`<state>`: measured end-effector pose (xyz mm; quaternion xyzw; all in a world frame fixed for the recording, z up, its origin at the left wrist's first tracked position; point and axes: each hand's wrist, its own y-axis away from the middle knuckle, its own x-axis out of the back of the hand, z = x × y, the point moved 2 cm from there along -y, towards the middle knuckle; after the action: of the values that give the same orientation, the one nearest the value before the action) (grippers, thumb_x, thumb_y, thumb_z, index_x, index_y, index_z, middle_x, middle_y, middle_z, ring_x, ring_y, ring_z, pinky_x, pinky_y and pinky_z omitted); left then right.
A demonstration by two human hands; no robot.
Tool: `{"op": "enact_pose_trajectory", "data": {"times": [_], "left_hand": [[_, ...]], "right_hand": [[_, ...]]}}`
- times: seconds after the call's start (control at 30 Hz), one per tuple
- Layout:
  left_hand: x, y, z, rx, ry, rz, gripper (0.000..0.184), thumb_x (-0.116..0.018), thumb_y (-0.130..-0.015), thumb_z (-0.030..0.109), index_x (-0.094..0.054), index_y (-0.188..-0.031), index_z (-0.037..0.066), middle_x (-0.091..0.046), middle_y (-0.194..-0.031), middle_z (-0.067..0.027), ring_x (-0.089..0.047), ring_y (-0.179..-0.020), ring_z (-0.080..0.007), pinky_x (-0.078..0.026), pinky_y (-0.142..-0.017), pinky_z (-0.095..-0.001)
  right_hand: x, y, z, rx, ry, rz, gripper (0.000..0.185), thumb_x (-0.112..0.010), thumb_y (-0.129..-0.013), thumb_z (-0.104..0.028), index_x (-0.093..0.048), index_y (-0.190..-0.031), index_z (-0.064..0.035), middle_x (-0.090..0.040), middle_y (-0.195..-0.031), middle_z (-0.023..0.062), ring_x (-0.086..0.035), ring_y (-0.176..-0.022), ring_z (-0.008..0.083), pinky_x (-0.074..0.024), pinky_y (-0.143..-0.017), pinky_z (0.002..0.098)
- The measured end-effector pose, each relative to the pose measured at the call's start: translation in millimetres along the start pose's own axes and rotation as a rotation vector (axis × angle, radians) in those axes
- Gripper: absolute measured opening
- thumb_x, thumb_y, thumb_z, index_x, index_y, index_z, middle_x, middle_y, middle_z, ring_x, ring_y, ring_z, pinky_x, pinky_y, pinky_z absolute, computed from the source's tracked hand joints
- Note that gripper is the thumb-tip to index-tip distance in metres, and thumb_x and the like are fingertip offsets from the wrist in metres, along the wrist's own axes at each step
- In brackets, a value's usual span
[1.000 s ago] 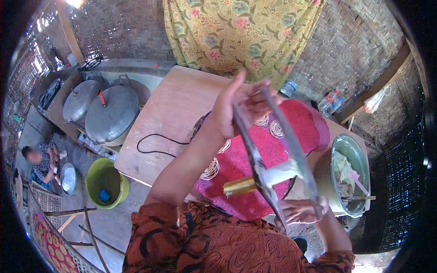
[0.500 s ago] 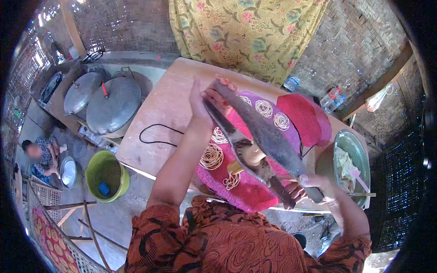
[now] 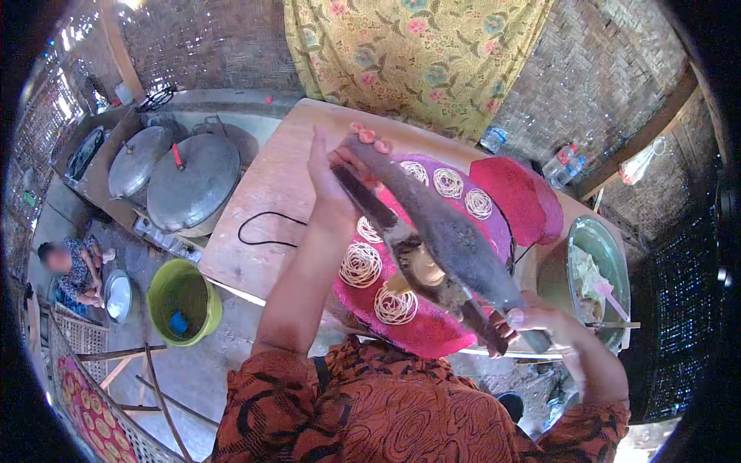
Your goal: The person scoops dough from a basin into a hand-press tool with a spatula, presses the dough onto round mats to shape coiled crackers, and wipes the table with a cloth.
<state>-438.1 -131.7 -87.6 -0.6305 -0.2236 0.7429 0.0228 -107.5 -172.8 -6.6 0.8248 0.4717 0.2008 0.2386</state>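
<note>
My left hand [image 3: 351, 166] is curled around the far, left-hand end of a long two-bar press [image 3: 455, 235], fingers over the upper bar and thumb standing free of it. My right hand [image 3: 532, 324] grips the opposite, nearer end, thumb laid on the upper bar and fingers tucked round below, partly hidden. So both my grips are closed on the press, and it hangs at a slant above a pink cloth [image 3: 440, 332] on the worktop [image 3: 270, 177]. The two bars stand apart along the middle, and between them shows a pale rounded piece [image 3: 426, 268]; whether it is dough or part of the press, I cannot tell. Just beside it a yellowish tube [image 3: 399, 283] sticks out, over the edge of one coil of pale strands [image 3: 396, 303]. More such coils lie on the cloth, on both sides of the bars. Beyond them on the right is a red cloth [image 3: 509, 197], and left of my arm a black cord [image 3: 266, 243] loops over bare wood. A large tub [image 3: 556, 285] stands to my right, a pink handle [image 3: 614, 301] leaning in it. Off to my left another person [image 3: 73, 266] sits low, beside a metal basin [image 3: 118, 297] and near a green bucket [image 3: 158, 316].
</note>
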Motion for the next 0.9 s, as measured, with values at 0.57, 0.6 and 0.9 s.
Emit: {"op": "enact_pose_trajectory", "data": {"times": [0.57, 0.6, 0.9], "left_hand": [[9, 15, 2, 0.055, -0.126, 0.104, 0.043, -0.042, -0.093, 0.053, -0.048, -0.081, 0.013, -0.051, -0.073, -0.0018, -0.054, -0.076, -0.0184, -0.044, -0.074, -0.0328], [3, 9, 6, 0.043, -0.167, 0.064, 0.044, -0.042, -0.093, 0.054, -0.050, -0.084, 0.012, -0.053, -0.075, -0.0012, -0.055, -0.076, -0.0197, -0.045, -0.077, -0.0352], [57, -41, -32, 0.008, -0.012, 0.142, 0.063, -0.037, -0.088, 0.068, -0.057, -0.082, 0.008, -0.057, -0.077, -0.0070, -0.057, -0.076, -0.0268, -0.046, -0.081, -0.0455]], "right_hand": [[0, -50, 52, 0.031, -0.063, -0.059, 0.062, -0.063, -0.082, -0.053, -0.059, -0.112, 0.0005, -0.063, -0.088, 0.0082, -0.059, -0.078, 0.0141, -0.0470, -0.064, 0.0286], [-3, -47, 42, 0.051, -0.099, -0.128, 0.069, -0.056, -0.085, -0.059, -0.055, -0.120, 0.0001, -0.064, -0.098, 0.0129, -0.061, -0.089, 0.0174, -0.0495, -0.072, 0.0320], [36, -44, 8, -0.101, -0.081, 0.024, 0.070, -0.042, -0.091, -0.061, -0.052, -0.122, 0.0016, -0.066, -0.096, 0.0194, -0.067, -0.080, 0.0266, -0.0550, -0.071, 0.0368]]}}
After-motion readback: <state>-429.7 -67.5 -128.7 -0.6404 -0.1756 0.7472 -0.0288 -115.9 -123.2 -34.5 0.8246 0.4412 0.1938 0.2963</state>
